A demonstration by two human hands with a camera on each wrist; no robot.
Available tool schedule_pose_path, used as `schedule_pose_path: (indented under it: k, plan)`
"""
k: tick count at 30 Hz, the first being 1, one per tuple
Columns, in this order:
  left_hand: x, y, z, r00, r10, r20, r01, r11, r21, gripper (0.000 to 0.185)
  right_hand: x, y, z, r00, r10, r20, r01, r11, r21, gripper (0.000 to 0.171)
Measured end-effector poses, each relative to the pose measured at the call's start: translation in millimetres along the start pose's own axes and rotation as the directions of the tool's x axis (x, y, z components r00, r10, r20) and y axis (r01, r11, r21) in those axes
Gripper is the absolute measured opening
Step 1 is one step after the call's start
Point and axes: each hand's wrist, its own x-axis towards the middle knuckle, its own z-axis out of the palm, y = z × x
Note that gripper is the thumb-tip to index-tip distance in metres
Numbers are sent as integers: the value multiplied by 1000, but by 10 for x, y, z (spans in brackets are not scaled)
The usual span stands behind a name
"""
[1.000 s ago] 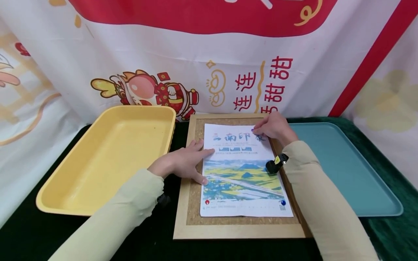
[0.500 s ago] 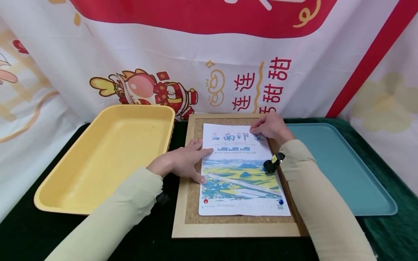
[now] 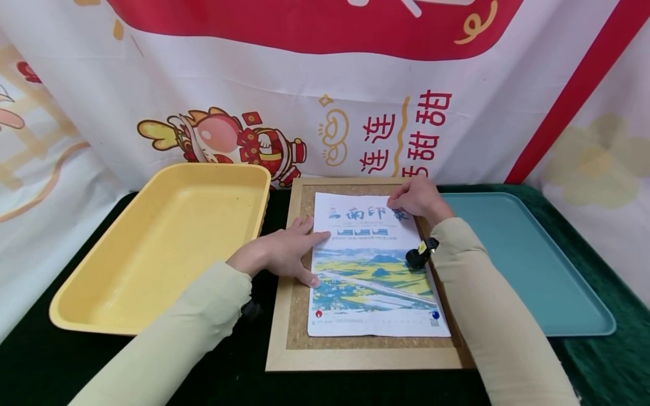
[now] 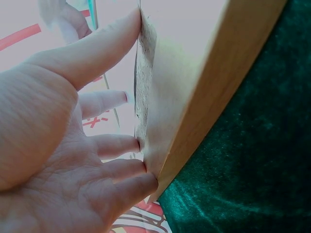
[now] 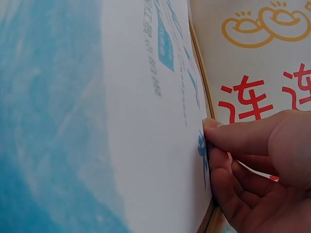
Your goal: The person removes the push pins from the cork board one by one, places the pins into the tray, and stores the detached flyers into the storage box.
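A: Where is the poster (image 3: 373, 265)?

B: Flat on the cork board (image 3: 299, 304), inside its wooden frame. Bare cork shows as a narrow strip down the poster's left edge and along its near edge. A red pin (image 3: 318, 313) sits at the near left corner, a blue pin (image 3: 435, 314) at the near right.

A: And the left hand (image 3: 281, 254)?

B: Spread flat, fingers straight, at the poster's left edge; fingertips (image 3: 325, 235) lie on the paper, the thumb rests on the cork beside it. The left wrist view shows the same: fingers (image 4: 121, 145) pressed straight against the board, holding nothing.

A: The right hand (image 3: 418, 198)?

B: At the far right corner of the poster, fingers curled. In the right wrist view the fingertips (image 5: 214, 138) pinch together right at the paper's surface. Whatever sits between them is too small to make out, so I cannot tell what that grip has hold of.

A: What room is there around the board?

B: A yellow tray (image 3: 152, 248) lies just left of the frame, with a thin strip of green table (image 3: 269, 208) between them. A teal tray (image 3: 528, 265) lies just to the right, partly behind the right sleeve. The board's far edge is close to the printed backdrop (image 3: 325, 113). The near side has open table.
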Motion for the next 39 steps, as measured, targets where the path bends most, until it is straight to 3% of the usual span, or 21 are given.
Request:
schedule_pose_path:
  k: [12,25,39]
  plan:
    - [-4,-2,-27,1000,3,6,-3,1000,0,98,-22,-28,-36,999,11,40,-11,1000,-9,23]
    - [8,-9,-9,1000,-3,6,3,1000,-2,99,-120,95,-60,993,-76,90,76,997,3,22]
    - [-8,10,-15,1000,3,-7,-3,1000,-3,100,-232,271,-134,993,-100,58,85,972,221,32]
